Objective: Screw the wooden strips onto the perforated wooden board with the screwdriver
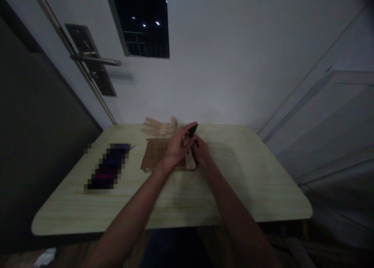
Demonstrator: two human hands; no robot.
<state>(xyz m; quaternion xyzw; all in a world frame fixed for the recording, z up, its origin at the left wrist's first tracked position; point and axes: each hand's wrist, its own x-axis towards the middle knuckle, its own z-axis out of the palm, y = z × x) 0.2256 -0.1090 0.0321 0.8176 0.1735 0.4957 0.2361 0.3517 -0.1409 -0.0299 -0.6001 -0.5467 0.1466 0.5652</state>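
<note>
A tan, rounded-ended strip (190,160) lies on the right end of a brown corrugated cardboard slab (156,153), its long axis running toward the person — just between the hands, with the right hand (201,151) nearer. That hand's fingers are curled in; what they pinch cannot be told. The left hand (177,145) arches over the slab, seemingly gripping a thin black flat piece (193,130), tilted up. The strip looks smooth and pale, with a dark dot.
</note>
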